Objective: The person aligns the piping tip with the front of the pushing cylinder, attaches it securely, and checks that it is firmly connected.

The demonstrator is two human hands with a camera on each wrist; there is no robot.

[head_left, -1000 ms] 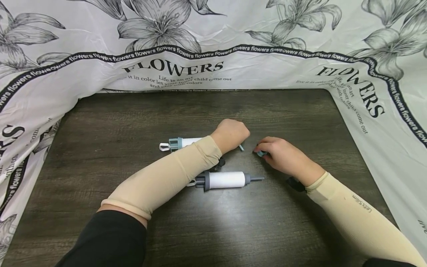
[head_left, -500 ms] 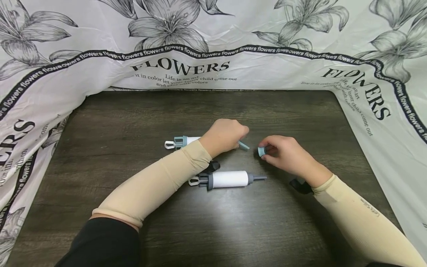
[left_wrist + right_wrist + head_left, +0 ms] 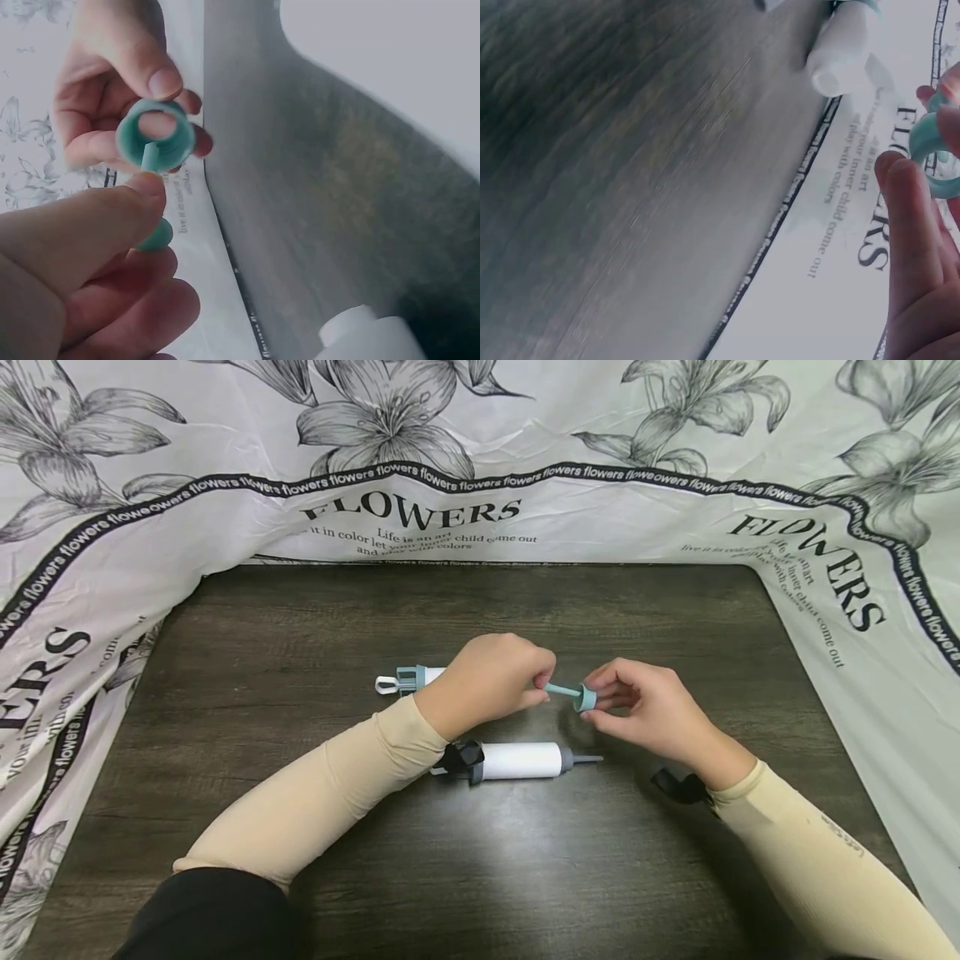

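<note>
Ring is held up off the table, between the two hands, its wide mouth turned toward the left hand. It is pinched at the rim by the right hand, thumb on one side, fingers on the other. Tube is pinched by the left hand, thumb against curled fingers, tip pointed at the ring. Tip is seen across the ring's mouth in the left wrist view; whether it is inside or touching cannot be told. A rounded end is seen below the left thumb.

Handling, judged by eye: both parts look like moulded plastic, so very light, stiff, not fragile. Walls look smooth, so a slip or a twist in the grip should be expected, the thin tube more so. Ring is best taken by the outer wall, mouth left uncovered, no hard squeeze needed. Tube is best gripped at the thick end, tip left free; a side load on the tip should be avoided, as it could be bent.

Blue syringe is partly hidden by the left hand, grey syringe is laid nearer the person, both on the table
</note>
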